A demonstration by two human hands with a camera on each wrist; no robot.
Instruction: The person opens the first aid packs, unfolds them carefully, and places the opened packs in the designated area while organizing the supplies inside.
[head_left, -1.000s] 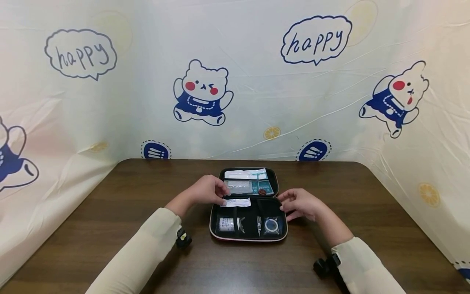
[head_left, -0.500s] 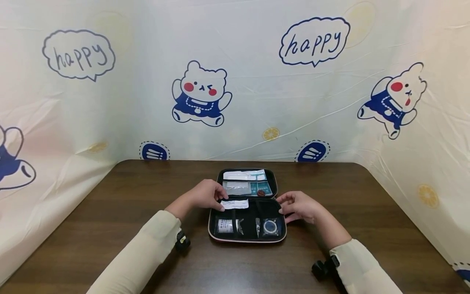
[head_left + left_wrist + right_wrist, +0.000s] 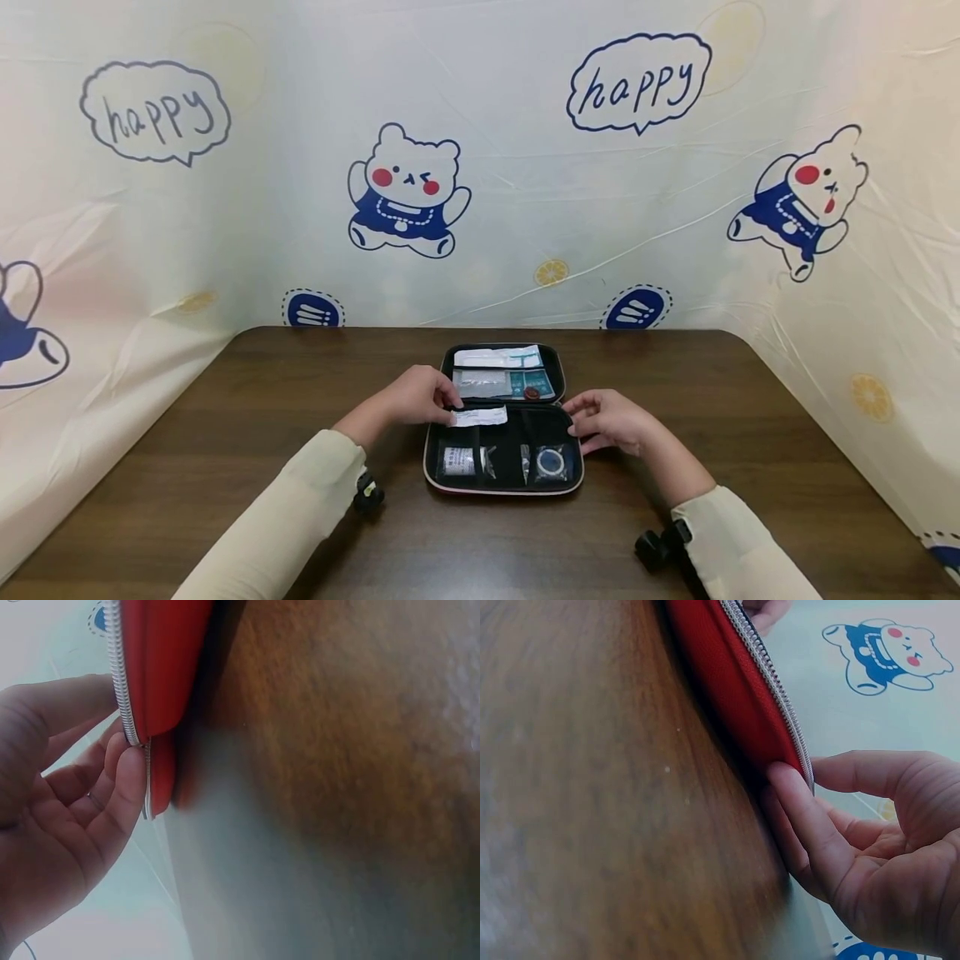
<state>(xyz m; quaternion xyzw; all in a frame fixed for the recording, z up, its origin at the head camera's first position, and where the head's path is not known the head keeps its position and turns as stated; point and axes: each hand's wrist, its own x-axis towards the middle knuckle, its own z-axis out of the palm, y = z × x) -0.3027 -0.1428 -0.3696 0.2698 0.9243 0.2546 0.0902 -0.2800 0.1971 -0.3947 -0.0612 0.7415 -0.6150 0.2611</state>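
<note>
A zippered case lies unfolded on the table, its black inside [image 3: 513, 446] facing up and its red shell [image 3: 161, 667] outward. At the near half's upper left, my left hand [image 3: 416, 396] pinches the end of a flat white packet [image 3: 482, 416], which lies by a black elastic strap. My right hand [image 3: 611, 421] grips the case's right rim, its thumb over the zipper edge and fingers against the red shell. Below sit a bagged white roll [image 3: 458, 461] and a bagged ring-shaped roll [image 3: 551, 462]. The left fingertips are partly hidden in the left wrist view.
The case's far half holds a white packet [image 3: 491, 357], a clear packet [image 3: 480, 384], a teal packet [image 3: 536, 384] and a small reddish-brown round thing [image 3: 532, 393]. Around it spreads the brown wooden table [image 3: 300, 375]. A printed curtain [image 3: 510, 167] hangs behind.
Both hands keep their places at the case, with the left fingers shifting only slightly at the packet's end. The whole head view has drifted a little.
</note>
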